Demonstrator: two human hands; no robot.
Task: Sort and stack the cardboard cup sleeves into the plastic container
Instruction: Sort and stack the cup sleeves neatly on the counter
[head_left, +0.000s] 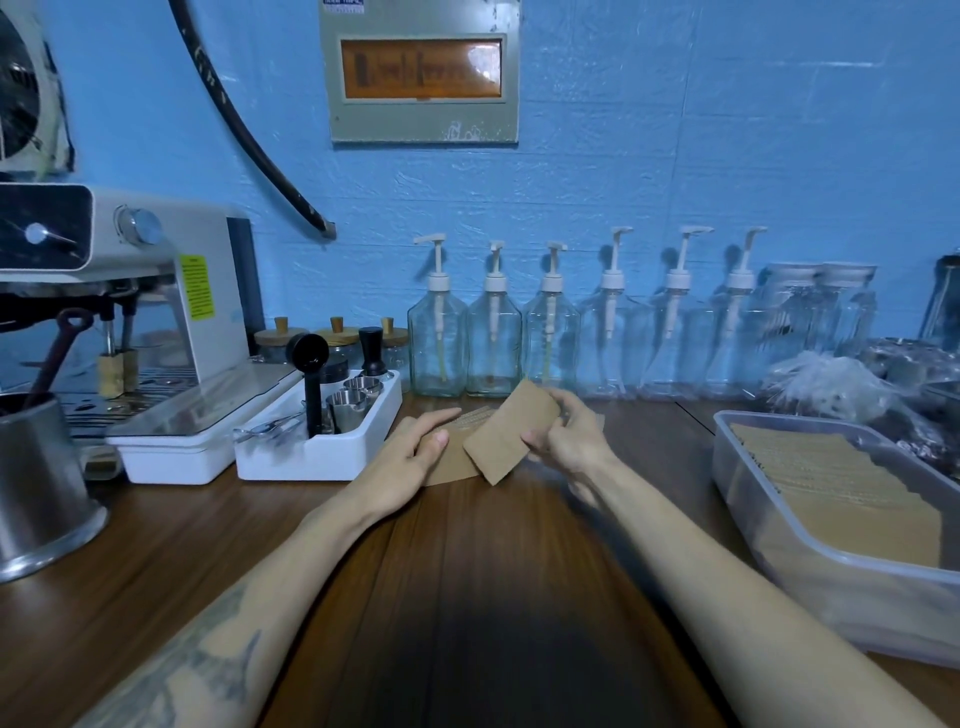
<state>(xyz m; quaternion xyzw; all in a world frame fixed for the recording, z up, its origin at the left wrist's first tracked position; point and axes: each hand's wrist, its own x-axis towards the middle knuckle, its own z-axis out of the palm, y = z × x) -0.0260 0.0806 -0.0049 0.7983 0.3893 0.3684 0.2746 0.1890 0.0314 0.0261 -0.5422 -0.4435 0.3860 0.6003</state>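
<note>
My right hand (569, 439) grips a flat brown cardboard cup sleeve (511, 431) and holds it tilted just above the wooden counter. Under it lies a small pile of sleeves (452, 465). My left hand (415, 447) rests flat on that pile, fingers spread, thumb near the lifted sleeve. The clear plastic container (779, 540) stands at the right. It holds a layered stack of sleeves (841, 488) and is well apart from both hands.
A white tray (311, 462) of barista tools sits left of the pile, an espresso machine (156, 312) behind it. Pump bottles (493, 332) line the blue wall. A steel jug (36, 483) stands far left. Plastic bags (831, 384) lie behind the container.
</note>
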